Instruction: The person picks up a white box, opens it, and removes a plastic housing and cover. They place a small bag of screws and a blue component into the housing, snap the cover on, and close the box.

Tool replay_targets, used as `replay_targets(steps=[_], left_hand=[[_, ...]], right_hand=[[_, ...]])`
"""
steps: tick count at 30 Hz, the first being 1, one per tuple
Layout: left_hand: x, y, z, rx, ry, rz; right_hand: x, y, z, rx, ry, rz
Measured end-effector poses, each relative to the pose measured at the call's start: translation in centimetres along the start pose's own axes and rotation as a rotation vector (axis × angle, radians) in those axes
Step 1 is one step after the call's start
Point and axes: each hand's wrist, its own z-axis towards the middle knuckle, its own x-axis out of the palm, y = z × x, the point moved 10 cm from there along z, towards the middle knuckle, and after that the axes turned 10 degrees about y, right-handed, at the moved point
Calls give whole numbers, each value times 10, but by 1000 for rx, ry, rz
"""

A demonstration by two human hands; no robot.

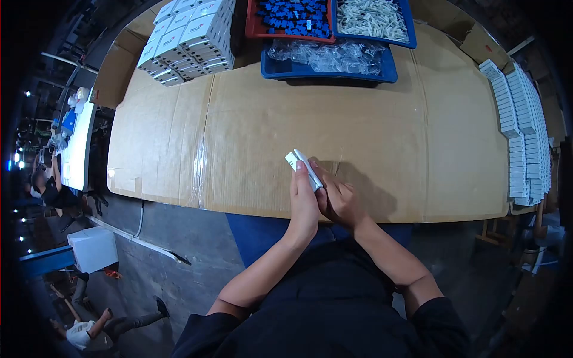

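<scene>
A small white box (305, 169) is held tilted between my two hands, just above the front part of the cardboard-covered table (268, 131). My left hand (303, 200) is closed around its left side, with the thumb lying along the top. On the right side, my right hand (341, 200) presses against the box with its fingers bent. The undersides of both hands and the lower end of the box are hidden.
White boxes (191, 39) are stacked at the back left. A red tray (292, 37) holds blue parts; blue trays (328, 76) hold white pieces and clear plastic. Rows of white boxes (522, 131) line the right edge. Other people (80, 334) are at far left.
</scene>
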Motion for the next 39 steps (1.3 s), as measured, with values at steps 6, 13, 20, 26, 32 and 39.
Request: replay_targets(steps=[6,13,20,26,32,39], left_hand=[[1,0,-2,10,-11,-21],[6,-39,5,334,196,127],[25,-62,-7,622,514,553],[36,-58,-10,698,589,691],[36,-40,-1,344,446,320],[35,-46,-8,358,372,248]], right_hand=[[3,-1,-6,-12,-21,24],[-11,-5,14,64,44,500],[8,-34,-1,666,128,1352],[8,-51,-8,727,31,1368],[-14,-23,3,358,-102,885],[-5,-4,-4,385,-60,804]])
